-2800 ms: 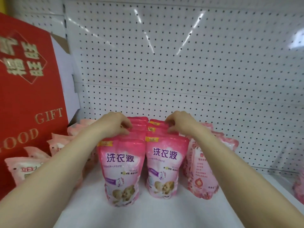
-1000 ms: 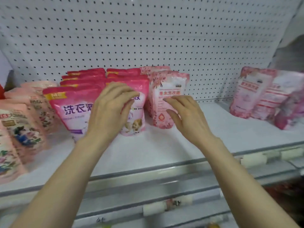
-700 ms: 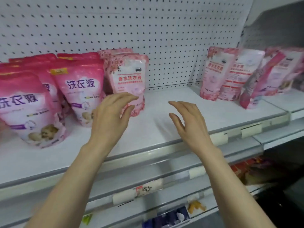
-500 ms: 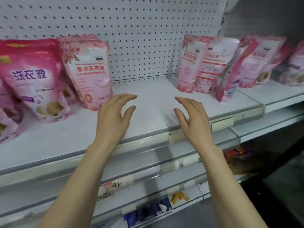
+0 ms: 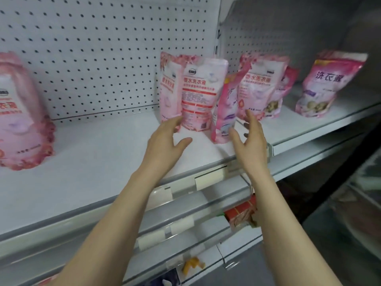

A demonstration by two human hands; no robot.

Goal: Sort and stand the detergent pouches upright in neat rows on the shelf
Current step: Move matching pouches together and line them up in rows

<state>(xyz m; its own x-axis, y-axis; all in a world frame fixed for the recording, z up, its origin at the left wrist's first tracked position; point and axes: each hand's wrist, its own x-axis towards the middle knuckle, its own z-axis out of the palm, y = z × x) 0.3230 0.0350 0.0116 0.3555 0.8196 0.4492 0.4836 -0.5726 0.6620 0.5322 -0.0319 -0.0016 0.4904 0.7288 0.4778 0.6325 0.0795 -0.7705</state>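
Note:
Two pale pink floral pouches [image 5: 195, 93] stand upright near the right end of the white shelf [image 5: 99, 157]. A darker pink pouch [image 5: 224, 112] leans edge-on beside them. My left hand [image 5: 165, 143] reaches with straight fingers to the base of the floral pouches, its fingertips at their lower left corner. My right hand [image 5: 249, 137] is spread open just right of the leaning pouch, holding nothing. More pouches [image 5: 261, 85] stand on the adjoining shelf, with a puppy-print pouch [image 5: 327, 83] farther right. One floral pouch [image 5: 22, 112] stands at the far left.
A white pegboard [image 5: 103, 48] backs the shelf. The shelf front carries price-tag strips [image 5: 209, 179]. Lower shelves hold a red box [image 5: 241, 215] and a small yellow item [image 5: 192, 265]. A grey upright divider [image 5: 218, 36] separates the two shelf bays.
My view has swung right, away from the sorted rows at the left. Both hands moved right and forward across the bare shelf toward the loose pouches at the bay's right end.

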